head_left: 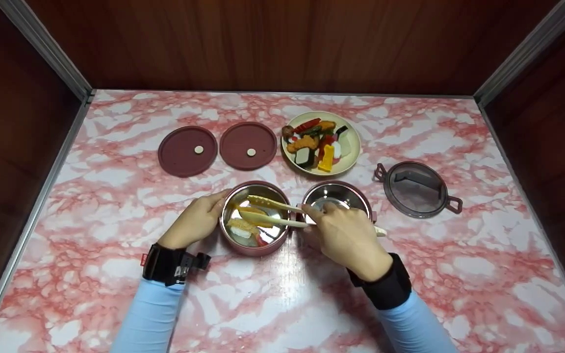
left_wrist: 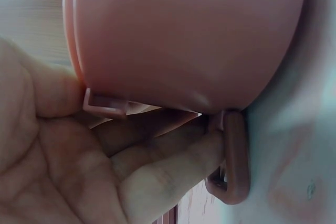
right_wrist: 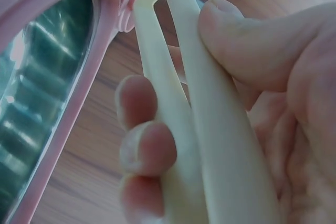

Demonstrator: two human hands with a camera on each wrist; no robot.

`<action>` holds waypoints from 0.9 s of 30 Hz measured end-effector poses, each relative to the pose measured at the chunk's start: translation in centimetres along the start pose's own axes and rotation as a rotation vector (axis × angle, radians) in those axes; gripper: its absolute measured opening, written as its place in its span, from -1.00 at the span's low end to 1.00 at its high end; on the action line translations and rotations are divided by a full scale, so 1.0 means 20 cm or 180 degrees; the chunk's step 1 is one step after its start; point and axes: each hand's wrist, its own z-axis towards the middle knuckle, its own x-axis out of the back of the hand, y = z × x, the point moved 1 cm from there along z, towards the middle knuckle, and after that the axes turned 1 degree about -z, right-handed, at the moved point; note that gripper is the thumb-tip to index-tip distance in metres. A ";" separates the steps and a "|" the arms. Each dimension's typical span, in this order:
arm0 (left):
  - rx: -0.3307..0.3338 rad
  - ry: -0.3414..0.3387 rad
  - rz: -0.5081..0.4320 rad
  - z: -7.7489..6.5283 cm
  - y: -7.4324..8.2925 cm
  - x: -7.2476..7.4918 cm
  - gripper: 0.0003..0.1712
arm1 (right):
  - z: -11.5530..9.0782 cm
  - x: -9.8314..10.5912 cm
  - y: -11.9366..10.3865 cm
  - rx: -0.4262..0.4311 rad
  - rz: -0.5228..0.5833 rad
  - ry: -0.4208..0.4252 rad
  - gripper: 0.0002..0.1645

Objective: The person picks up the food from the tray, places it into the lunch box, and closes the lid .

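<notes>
My left hand [head_left: 194, 215] holds the side of a round pink lunch container [head_left: 256, 250] lined with steel. In the left wrist view the thumb lies by its upper tab and the fingers bend at the handle [left_wrist: 237, 156]. Cream tongs [right_wrist: 215, 124] are gripped in my right hand [head_left: 346, 238], thumb on one arm and fingers round the other. Their tips reach inside the left container, around a yellow-orange food piece [head_left: 263, 219]; I cannot tell whether they pinch it. A breaded-looking piece [head_left: 241, 226] and a white one lie beside it.
Under my right hand stands a second steel-lined container [head_left: 361, 197]. Behind are two maroon lids [head_left: 179, 159] and a cream plate [head_left: 356, 162] heaped with several food pieces. A clear lid [head_left: 417, 203] with handles lies at right. Dark panels [head_left: 282, 44] enclose the table.
</notes>
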 end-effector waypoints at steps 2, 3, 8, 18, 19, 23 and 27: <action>-0.0012 0.0003 -0.0014 0.00 0.00 0.00 -0.54 | 0.00 0.01 0.01 0.0014 0.0039 0.0001 -0.58; -0.0022 0.0002 -0.0013 0.00 0.00 0.00 -0.54 | 0.00 0.01 0.01 0.0019 0.0062 0.0003 -0.58; -0.0008 -0.0006 -0.0009 0.00 0.00 0.00 -0.53 | -0.01 0.05 0.04 -0.0069 0.0286 0.0033 -0.54; 0.0008 -0.0003 0.0012 0.00 0.00 0.00 -0.54 | -0.02 0.10 0.15 -0.0558 0.0974 -0.0007 -0.25; 0.0001 0.0004 0.0014 0.00 0.00 0.00 -0.54 | -0.03 0.10 0.16 -0.0606 0.1039 0.0023 -0.23; -0.0025 0.0039 0.0034 0.00 -0.01 0.00 -0.55 | -0.04 0.14 0.25 -0.0785 0.1238 0.0170 -0.22; -0.0010 0.0037 0.0034 0.00 -0.01 0.00 -0.55 | -0.07 0.19 0.37 -0.0948 0.1243 0.0374 -0.40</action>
